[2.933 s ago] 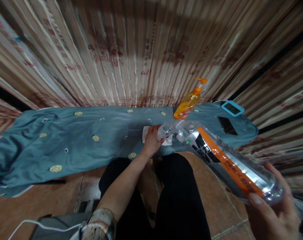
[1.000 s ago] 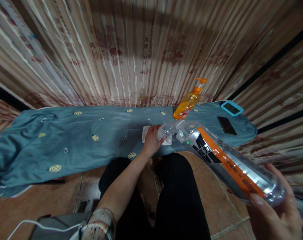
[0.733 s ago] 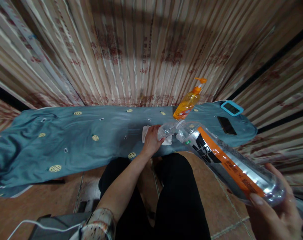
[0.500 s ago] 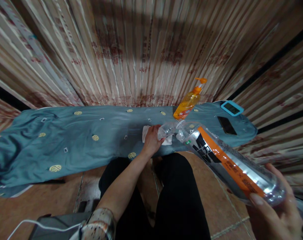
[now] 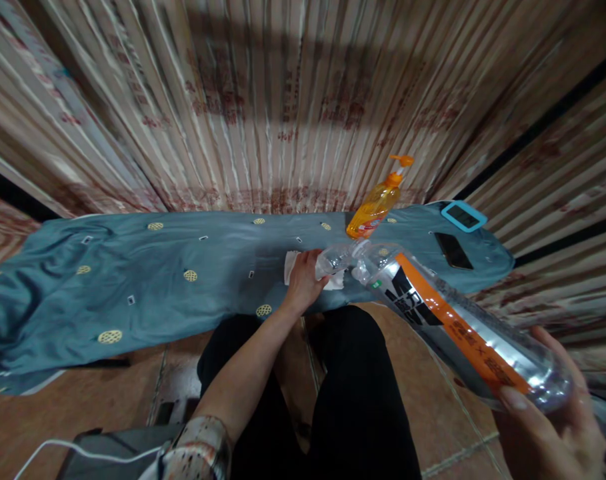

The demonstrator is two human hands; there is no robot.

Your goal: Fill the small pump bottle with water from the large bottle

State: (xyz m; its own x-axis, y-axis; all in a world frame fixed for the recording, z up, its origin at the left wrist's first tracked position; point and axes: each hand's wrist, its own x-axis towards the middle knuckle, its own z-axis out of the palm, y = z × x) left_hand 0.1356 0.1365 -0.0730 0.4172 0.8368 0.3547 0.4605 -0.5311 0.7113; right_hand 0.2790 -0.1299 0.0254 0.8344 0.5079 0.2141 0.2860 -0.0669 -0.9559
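Note:
My right hand (image 5: 553, 413) grips a large clear plastic bottle (image 5: 457, 327) near its base. This bottle has an orange, black and silver label and lies tilted, its neck down and to the left. My left hand (image 5: 305, 280) is wrapped around a small clear plastic bottle (image 5: 333, 259), whose far part my fingers hide. The two bottles' necks meet or overlap; whether they touch, I cannot tell. Beneath the small bottle and my left hand lies a white tissue or cloth (image 5: 337, 281).
An orange pump bottle (image 5: 373, 210) stands behind the bottle necks. Farther right are a blue-framed device (image 5: 464, 217) and a dark phone (image 5: 453, 251). All rest on a green patterned cloth (image 5: 223, 267), with a striped curtain (image 5: 283, 133) behind.

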